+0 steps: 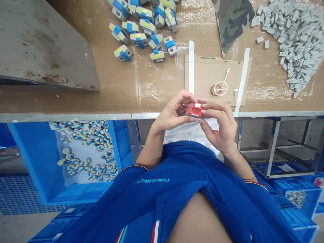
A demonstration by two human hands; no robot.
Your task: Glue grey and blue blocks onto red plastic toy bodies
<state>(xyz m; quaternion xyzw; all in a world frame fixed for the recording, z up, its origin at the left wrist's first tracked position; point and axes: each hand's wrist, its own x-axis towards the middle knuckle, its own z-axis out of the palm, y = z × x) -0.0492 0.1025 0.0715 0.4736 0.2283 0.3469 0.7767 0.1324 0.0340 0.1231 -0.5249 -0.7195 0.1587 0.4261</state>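
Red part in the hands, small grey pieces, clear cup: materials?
The red part looks like moulded plastic: crisp edges, slight sheen. The small grey pieces look matte, probably plastic, but unclear at this distance. The clear cup seems thin plastic, possibly glass: see-through, bright rim.

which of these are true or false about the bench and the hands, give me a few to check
1. The left hand and right hand both hold a small red plastic part. True.
2. The blue plastic bin holds only red parts. False: it holds grey parts banded yellow and blue.
3. A clear plastic cup stands on a brown cardboard sheet. True.
4. The green camouflage cloth covers the loose grey blocks. False: it lies beside them.
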